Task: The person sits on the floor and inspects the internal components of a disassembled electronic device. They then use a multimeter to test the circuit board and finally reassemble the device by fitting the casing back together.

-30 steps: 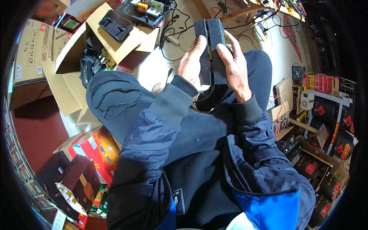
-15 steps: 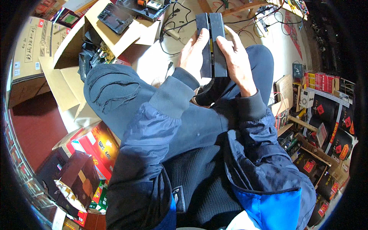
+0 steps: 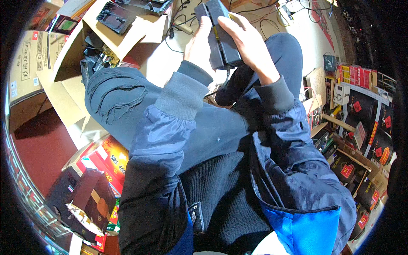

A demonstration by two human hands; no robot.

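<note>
Between my two hands is a long black power adapter (image 3: 228, 47), raised above my crossed legs and tilted with its far end to the left. A dark lengthwise gap splits its casing, and a strip of yellow shows inside. A dark cable (image 3: 228, 73) hangs from its near end. My left hand (image 3: 199, 42) grips the left side, thumb along the top face near the gap. On the right side my right hand (image 3: 248, 42) holds on, its thumb on the top face and another finger stretched past the far edge. The undersides of both hands' grip are hidden.
An open cardboard box (image 3: 68, 55) at the far left holds dark parts, and a black plastic tray (image 3: 115, 18) lies on its flap. Black cables and a power strip (image 3: 183, 28) lie on the floor ahead. Red cartons (image 3: 111, 163) stand left; stacked boxes (image 3: 359, 106) line the right.
The adapter has moved up and to the left in view and turned, its far end now leaning left. Its near-end cable has come into sight. Both hands still hold it.
</note>
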